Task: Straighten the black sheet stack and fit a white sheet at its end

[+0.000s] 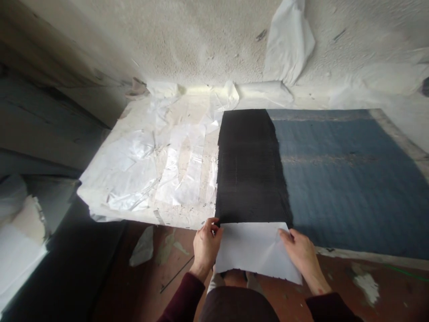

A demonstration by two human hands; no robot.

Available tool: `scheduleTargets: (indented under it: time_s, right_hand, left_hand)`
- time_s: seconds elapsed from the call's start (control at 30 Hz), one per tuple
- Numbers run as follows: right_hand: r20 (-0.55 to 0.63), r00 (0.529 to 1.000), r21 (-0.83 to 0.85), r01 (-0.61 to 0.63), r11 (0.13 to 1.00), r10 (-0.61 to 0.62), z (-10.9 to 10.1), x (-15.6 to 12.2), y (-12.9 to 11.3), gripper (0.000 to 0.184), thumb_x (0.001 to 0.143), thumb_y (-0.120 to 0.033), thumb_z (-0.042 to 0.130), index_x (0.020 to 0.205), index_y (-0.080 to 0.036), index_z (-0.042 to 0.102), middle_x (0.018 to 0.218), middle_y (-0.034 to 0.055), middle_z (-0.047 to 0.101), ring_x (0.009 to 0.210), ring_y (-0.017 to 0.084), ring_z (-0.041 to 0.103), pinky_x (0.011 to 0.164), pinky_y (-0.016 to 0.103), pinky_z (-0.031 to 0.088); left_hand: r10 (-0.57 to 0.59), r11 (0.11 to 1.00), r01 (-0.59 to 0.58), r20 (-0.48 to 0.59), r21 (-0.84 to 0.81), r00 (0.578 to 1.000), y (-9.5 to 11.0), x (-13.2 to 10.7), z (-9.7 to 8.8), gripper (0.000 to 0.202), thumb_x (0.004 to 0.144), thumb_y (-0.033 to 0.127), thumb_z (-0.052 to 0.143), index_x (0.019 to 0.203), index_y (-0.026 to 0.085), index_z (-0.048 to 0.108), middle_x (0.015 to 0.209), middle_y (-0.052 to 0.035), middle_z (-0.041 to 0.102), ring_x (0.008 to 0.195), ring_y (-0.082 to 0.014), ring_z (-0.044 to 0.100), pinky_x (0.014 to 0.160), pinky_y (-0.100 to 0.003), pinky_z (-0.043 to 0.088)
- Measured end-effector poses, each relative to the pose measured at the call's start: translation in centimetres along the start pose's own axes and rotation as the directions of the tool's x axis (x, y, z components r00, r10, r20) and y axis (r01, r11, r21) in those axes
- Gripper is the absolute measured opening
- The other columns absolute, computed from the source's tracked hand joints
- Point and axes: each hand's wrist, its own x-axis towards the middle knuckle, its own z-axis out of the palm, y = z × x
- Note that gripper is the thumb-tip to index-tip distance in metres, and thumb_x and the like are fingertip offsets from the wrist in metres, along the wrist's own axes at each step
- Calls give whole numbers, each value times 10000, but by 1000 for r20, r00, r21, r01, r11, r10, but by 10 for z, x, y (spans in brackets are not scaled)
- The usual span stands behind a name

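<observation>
My left hand (206, 245) pinches the upper left corner of a white sheet (253, 248) at the table's front edge. At the sheet's right side, my right hand (300, 250) grips it between thumb and fingers. The white sheet hangs toward my body, with a ragged dark lower edge. Directly beyond it a black, finely ridged sheet (251, 165) lies flat, reaching to the back of the table. Whether the white and black sheets are joined cannot be made out. The black sheet borders a large blue-grey sheet (335, 179) on the right.
Crumpled clear film (130, 170) and a film piece with an oval hole (196, 165) cover the table's left part. A rough wall (201, 40) stands behind, with white film (290, 44) hanging on it. Scraps (142, 246) litter the reddish floor (117, 277).
</observation>
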Motion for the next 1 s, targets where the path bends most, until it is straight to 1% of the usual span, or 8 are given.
scheduleTargets:
  time_s: [0.13,0.27,0.4,0.5,0.6,0.7,0.8,1.0]
  right_hand:
    - [11,1000,-8,2,1000,-1,1,1,1,416,870,-572,326,697,-226,479,661,58,577,675,214,497,650,304,309]
    - [10,1000,17,0,1000,0,2,1,1,406,875,-558,362,685,-223,490,648,44,570,657,200,482,637,294,302]
    - [-7,1000,32,-4,999,4,3,2,0,387,883,-532,401,675,-219,491,623,30,559,634,186,471,629,289,293]
    - [-39,999,43,5,999,-3,2,2,-1,367,889,-495,436,659,-212,479,619,26,553,630,176,472,624,285,277]
    - [-56,998,103,15,995,-9,-1,1,-2,327,892,-436,465,659,-207,473,614,15,541,616,160,466,621,280,263]
    - [-77,997,166,21,986,-8,-5,0,-3,316,892,-390,484,639,-201,462,600,4,529,590,143,441,617,276,254]
    - [-93,996,185,33,982,-16,-9,-3,-5,314,887,-361,502,623,-197,457,594,5,526,576,136,429,611,277,251]
    - [-124,992,201,39,979,-14,-7,-4,-3,269,885,-344,504,658,-203,481,606,12,558,604,155,500,623,272,283]
  left_hand:
    - [-60,998,60,-4,2,998,-2,1,0,264,823,283,592,1086,275,567,838,73,683,727,-117,580,663,-242,336]
    - [-72,997,72,-9,0,997,-4,4,0,280,825,290,586,1102,264,562,846,60,685,744,-129,586,671,-253,336]
    - [-75,997,75,20,9,997,-3,6,-1,295,837,294,567,1129,250,550,860,47,687,753,-142,592,667,-262,334]
    - [-76,997,74,30,35,997,-2,8,0,296,840,295,569,1132,252,544,876,42,687,751,-144,595,673,-257,337]
    - [-101,993,98,44,65,994,-2,11,4,291,853,313,560,1139,268,531,879,51,684,752,-142,600,686,-251,341]
    - [-90,993,85,58,78,994,-1,12,9,294,859,330,555,1145,275,513,874,64,679,766,-140,607,704,-249,350]
    - [-60,994,55,57,90,997,0,11,11,286,862,327,548,1139,268,506,863,68,673,768,-136,606,704,-249,356]
    - [-52,994,48,39,102,998,3,9,13,283,852,329,548,1125,269,506,843,70,664,756,-135,602,695,-247,358]
